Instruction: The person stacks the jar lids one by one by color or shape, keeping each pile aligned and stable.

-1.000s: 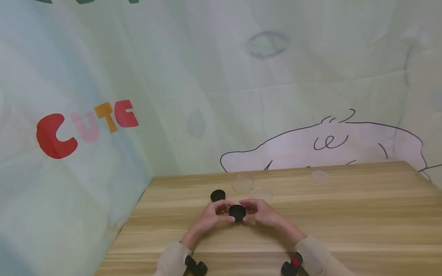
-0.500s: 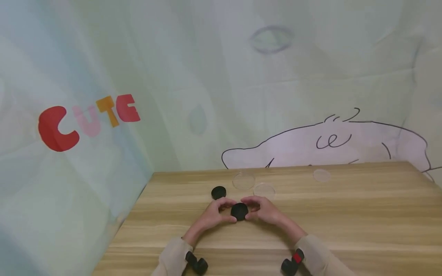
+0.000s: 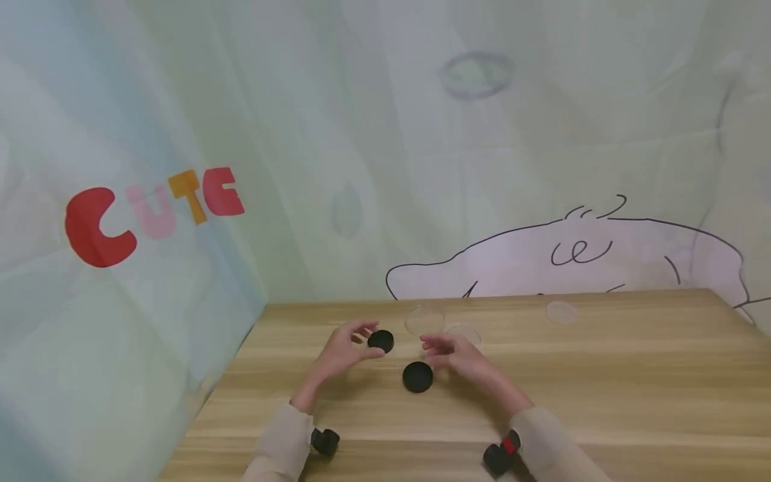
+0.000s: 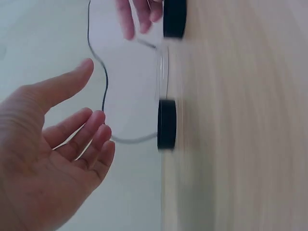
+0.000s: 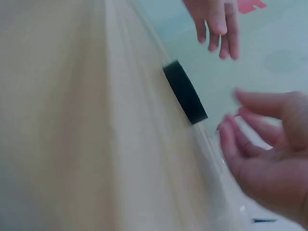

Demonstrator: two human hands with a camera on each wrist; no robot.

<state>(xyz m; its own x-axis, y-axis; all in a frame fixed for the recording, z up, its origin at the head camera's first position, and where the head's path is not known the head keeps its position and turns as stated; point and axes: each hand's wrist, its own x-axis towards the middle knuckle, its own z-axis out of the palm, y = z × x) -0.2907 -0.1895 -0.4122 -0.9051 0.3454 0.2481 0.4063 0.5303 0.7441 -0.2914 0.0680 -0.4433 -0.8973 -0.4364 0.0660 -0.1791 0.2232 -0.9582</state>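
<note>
Two short, round black pieces, like shallow lids, lie flat on the wooden table. My left hand point(image 3: 342, 349) reaches around the farther black piece point(image 3: 381, 341); in the left wrist view its relaxed fingers and thumb stand apart from that piece point(image 4: 167, 124). The nearer black piece point(image 3: 418, 377) lies in front, and my right hand point(image 3: 462, 356) hovers at its right with loosely bent fingers. In the right wrist view, a gap shows between that piece point(image 5: 185, 92) and the right fingers point(image 5: 230, 139). Neither hand holds anything.
Behind the hands lie thin clear round discs: one at the back point(image 3: 425, 320), one partly behind the right fingers point(image 3: 466, 329), another farther right point(image 3: 561, 312). A printed cloth point(image 3: 337, 147) hangs behind and left of the table point(image 3: 602, 388).
Both hands have left the nearer black piece, which they held between them. My left hand has moved left and away from me to the farther piece; my right hand has drawn back slightly.
</note>
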